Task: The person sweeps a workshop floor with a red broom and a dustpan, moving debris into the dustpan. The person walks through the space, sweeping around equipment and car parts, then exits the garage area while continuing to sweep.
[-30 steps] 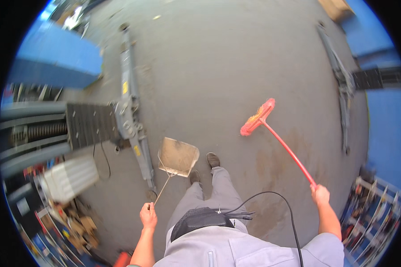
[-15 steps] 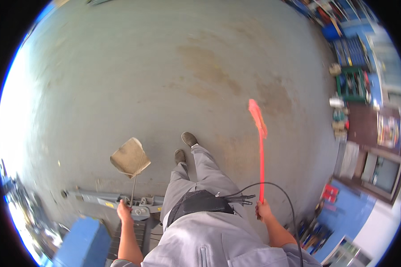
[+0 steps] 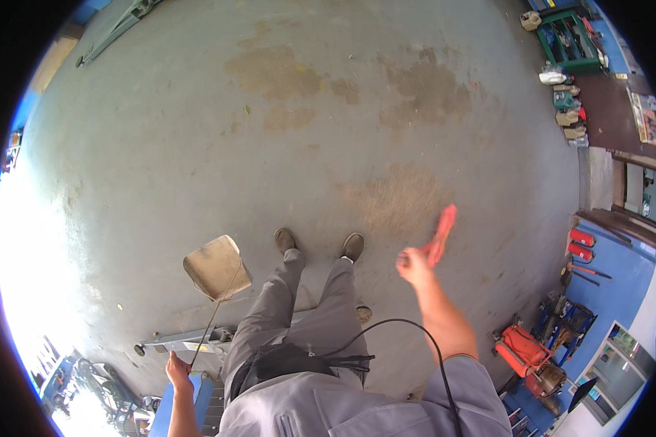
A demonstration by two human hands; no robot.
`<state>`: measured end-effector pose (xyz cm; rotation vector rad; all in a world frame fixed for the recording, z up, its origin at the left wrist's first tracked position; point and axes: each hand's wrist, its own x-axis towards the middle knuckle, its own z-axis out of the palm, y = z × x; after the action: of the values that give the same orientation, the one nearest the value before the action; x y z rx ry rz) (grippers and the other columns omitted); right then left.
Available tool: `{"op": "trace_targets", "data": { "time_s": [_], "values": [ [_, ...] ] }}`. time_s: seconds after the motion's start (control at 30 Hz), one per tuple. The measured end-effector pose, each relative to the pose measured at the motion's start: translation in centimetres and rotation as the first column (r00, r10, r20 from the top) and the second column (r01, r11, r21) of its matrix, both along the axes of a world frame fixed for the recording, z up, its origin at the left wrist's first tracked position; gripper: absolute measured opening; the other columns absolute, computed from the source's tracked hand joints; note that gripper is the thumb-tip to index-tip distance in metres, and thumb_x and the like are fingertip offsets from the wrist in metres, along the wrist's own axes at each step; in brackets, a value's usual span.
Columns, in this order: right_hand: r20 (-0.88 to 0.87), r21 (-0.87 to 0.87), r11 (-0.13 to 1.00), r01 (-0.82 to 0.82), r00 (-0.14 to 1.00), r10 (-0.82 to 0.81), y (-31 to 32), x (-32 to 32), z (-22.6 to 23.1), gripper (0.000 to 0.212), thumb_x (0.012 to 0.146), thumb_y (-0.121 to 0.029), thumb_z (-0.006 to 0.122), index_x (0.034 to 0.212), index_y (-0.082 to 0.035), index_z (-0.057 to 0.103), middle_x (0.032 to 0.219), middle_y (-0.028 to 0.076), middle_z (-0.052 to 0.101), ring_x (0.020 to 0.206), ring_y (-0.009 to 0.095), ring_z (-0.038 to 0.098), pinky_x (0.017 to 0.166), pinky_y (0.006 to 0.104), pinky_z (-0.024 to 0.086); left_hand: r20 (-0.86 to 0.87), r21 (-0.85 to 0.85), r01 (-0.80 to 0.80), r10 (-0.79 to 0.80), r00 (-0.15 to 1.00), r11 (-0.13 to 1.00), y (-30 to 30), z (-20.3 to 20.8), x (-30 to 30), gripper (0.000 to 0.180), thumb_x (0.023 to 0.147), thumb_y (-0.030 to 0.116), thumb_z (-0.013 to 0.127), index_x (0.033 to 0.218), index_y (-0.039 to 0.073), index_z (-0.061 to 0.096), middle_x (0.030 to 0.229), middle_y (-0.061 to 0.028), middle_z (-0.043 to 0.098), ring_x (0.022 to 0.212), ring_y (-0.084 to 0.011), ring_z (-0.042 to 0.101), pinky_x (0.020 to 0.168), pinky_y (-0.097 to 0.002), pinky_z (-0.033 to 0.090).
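A broad concrete floor (image 3: 284,146), grey and smooth, carries several brownish stains, and bright light washes out its left edge. Blue walls (image 3: 619,284) close the room at the right, where two red cylinders (image 3: 580,244) stand side by side and a red machine (image 3: 528,349) sits near the corner; a green rack (image 3: 568,36) and a few pale containers (image 3: 561,95) stand along the far right. One long grey metal lift arm (image 3: 186,339) lies on the floor just behind the person's two brown shoes (image 3: 319,242). The left hand (image 3: 178,370) is closed around the thin wire handle of one dustpan (image 3: 216,267), a flat, dull metal scoop hanging above the floor to the left of the grey trouser legs. The right hand (image 3: 414,266) is raised, fingers curled shut around the handle of one red broom (image 3: 442,233), which points away and looks blurred and foreshortened. A black cable (image 3: 408,328) loops from the waist past the right forearm.
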<state>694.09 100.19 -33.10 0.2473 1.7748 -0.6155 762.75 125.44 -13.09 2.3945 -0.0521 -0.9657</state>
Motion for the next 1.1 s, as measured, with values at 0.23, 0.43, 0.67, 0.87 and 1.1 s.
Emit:
{"op": "trace_targets", "data": {
  "time_s": [0.23, 0.43, 0.67, 0.87, 1.1],
  "values": [
    [0.598, -0.041, 0.997, 0.068, 0.801, -0.03, -6.8, 9.9, 17.1, 0.009, 0.088, -0.004, 0.055, 0.085, -0.005, 0.046, 0.063, 0.004, 0.049, 0.05, 0.016, 0.05, 0.045, 0.0274, 0.041, -0.017, -0.054, 0.086, -0.087, 0.996, 0.995, -4.8, -0.7, -6.5, 0.042, 0.101, 0.037, 0.05, 0.067, 0.016, 0.04, 0.052, 0.0038, 0.03, 0.043, -0.0099, 0.028, 0.041, -0.0278, 0.026],
    [0.813, -0.222, 0.932, 0.286, 0.581, 0.016, -5.7, -11.8, 25.8, 0.032, 0.095, -0.01, 0.055, 0.121, 0.009, 0.054, 0.066, -0.002, 0.047, 0.049, 0.005, 0.043, 0.04, 0.0192, 0.036, 0.081, -0.045, 0.282, -0.278, 0.957, 0.958, -8.9, -4.7, -13.7, 0.036, 0.1, 0.035, 0.051, 0.07, 0.015, 0.045, 0.053, 0.0028, 0.034, 0.041, -0.0112, 0.035, 0.038, -0.0285, 0.03],
    [0.231, -0.372, 0.926, 0.06, 0.972, 0.03, 1.0, -28.7, 26.6, 0.026, 0.091, -0.009, 0.057, 0.116, -0.002, 0.054, 0.07, 0.002, 0.053, 0.048, 0.011, 0.047, 0.043, 0.0259, 0.04, -0.053, -0.073, 0.181, -0.185, 0.981, 0.981, -15.0, -4.4, -25.0, 0.032, 0.098, 0.031, 0.051, 0.073, 0.011, 0.05, 0.055, -0.0003, 0.04, 0.045, -0.0128, 0.041, 0.041, -0.0297, 0.035],
    [-0.066, -0.317, 0.945, 0.081, 0.992, -0.108, -5.7, -39.8, 18.8, 0.007, 0.091, -0.01, 0.059, 0.092, -0.006, 0.053, 0.065, 0.003, 0.053, 0.047, 0.013, 0.05, 0.042, 0.0276, 0.042, -0.005, 0.011, 0.384, -0.384, 0.923, 0.923, -21.4, -3.5, -33.6, 0.038, 0.096, 0.032, 0.051, 0.065, 0.009, 0.047, 0.053, -0.0032, 0.043, 0.046, -0.0159, 0.044, 0.046, -0.0332, 0.037],
    [-0.043, -0.071, 0.988, 0.135, 0.989, -0.138, -15.8, -53.7, 6.2, 0.014, 0.088, -0.007, 0.059, 0.079, -0.01, 0.049, 0.061, 0.001, 0.048, 0.048, 0.014, 0.048, 0.042, 0.0279, 0.037, -0.041, 0.107, 0.455, -0.454, 0.89, 0.884, -26.3, -6.2, -42.0, 0.044, 0.098, 0.029, 0.049, 0.06, 0.007, 0.048, 0.05, -0.0037, 0.047, 0.045, -0.0138, 0.045, 0.046, -0.0318, 0.036]
  ]
}}
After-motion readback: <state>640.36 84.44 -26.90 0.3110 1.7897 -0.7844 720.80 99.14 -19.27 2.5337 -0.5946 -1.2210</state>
